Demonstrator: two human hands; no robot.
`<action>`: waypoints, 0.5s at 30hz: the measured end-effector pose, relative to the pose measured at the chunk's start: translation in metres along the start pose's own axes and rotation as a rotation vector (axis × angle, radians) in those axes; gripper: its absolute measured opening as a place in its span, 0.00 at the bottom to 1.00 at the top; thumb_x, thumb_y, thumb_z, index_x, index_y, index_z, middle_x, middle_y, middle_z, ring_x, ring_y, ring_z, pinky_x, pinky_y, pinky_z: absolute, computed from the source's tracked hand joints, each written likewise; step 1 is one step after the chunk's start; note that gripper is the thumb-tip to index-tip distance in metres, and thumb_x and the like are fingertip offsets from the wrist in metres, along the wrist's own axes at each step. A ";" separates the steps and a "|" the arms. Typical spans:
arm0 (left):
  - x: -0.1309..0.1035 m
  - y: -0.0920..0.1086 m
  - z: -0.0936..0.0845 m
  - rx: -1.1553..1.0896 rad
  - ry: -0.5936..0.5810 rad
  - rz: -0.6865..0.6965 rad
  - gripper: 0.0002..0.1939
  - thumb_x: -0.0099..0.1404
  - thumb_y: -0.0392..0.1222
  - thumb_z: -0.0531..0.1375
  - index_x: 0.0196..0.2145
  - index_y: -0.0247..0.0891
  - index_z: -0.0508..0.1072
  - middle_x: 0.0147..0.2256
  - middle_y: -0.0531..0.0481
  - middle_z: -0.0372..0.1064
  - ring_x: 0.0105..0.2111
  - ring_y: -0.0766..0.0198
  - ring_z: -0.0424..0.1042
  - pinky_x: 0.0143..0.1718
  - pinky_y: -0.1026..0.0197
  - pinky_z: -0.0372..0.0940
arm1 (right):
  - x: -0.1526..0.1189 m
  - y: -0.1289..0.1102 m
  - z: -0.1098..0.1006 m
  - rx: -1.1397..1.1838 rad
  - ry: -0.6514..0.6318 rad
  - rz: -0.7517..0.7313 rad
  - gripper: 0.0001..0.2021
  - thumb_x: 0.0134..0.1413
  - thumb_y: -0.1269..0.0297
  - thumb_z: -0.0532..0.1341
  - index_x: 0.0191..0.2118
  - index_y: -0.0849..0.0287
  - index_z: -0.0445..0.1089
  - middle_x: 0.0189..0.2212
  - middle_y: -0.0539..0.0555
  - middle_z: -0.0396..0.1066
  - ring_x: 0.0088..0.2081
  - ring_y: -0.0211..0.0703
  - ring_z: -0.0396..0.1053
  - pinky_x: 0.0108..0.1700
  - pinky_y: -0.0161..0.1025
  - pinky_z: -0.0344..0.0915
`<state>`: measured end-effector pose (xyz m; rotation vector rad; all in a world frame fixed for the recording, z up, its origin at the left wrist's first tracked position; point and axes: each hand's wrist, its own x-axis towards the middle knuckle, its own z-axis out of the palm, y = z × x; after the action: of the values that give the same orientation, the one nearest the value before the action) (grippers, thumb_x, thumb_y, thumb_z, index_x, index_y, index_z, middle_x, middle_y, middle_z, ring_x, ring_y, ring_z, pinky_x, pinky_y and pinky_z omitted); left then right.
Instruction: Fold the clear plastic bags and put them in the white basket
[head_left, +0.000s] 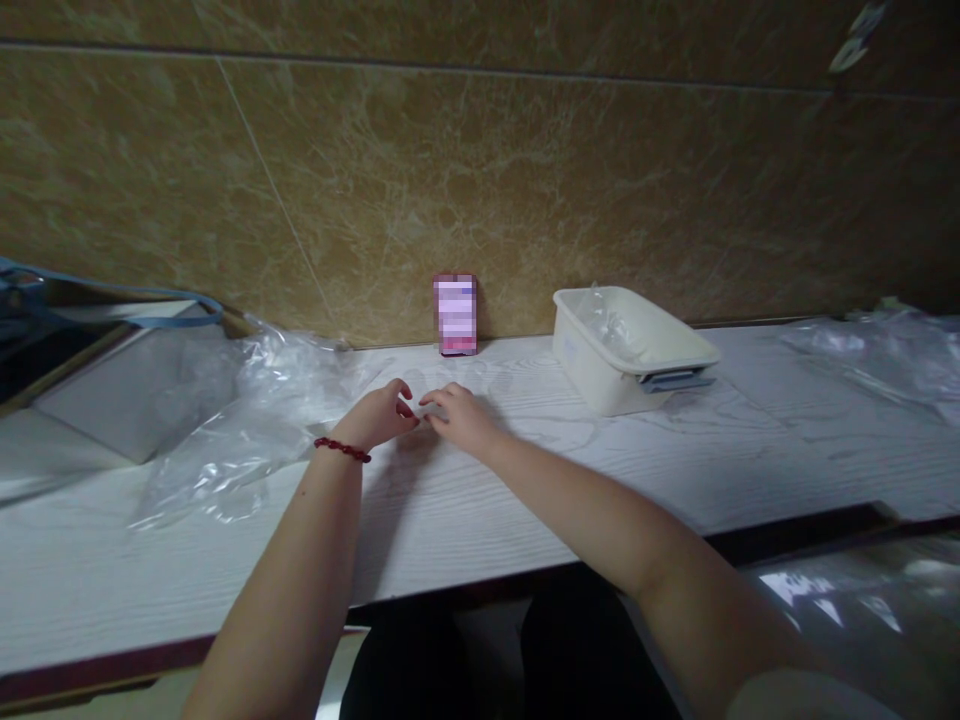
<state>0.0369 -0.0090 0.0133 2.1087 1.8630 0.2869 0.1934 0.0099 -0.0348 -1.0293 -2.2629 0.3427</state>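
My left hand (385, 412), with a dark red bead bracelet (343, 449) at the wrist, is over the middle of the table. Facing it, almost fingertip to fingertip, is my right hand (459, 418). The fingers of both hands are curled in a pinch toward thumbs. Whatever lies between the fingertips is too small and clear to name. Just beyond the hands, faint see-through round shapes (491, 377) rest on the white wood-grain table (450, 530). A phone (457, 315) with a lit, blurred screen leans upright against the wall behind them.
A white plastic bin (600, 378) with clear plastic inside stands right of my hands, flat grey pieces (675, 381) at its side. Clear plastic bags (247, 420) lie on the left beside a white box (135, 385). More clear plastic (892, 350) is at far right.
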 end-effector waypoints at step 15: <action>-0.001 -0.008 0.004 0.114 -0.293 -0.131 0.24 0.46 0.51 0.55 0.40 0.35 0.63 0.29 0.46 0.71 0.26 0.60 0.69 0.24 0.63 0.59 | -0.001 0.006 -0.003 0.032 -0.100 0.036 0.07 0.48 0.72 0.55 0.32 0.56 0.69 0.35 0.51 0.61 0.38 0.35 0.62 0.43 0.33 0.57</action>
<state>0.0310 -0.0098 0.0064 1.9622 1.8654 -0.1543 0.1995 0.0134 -0.0354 -1.0584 -2.3222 0.4541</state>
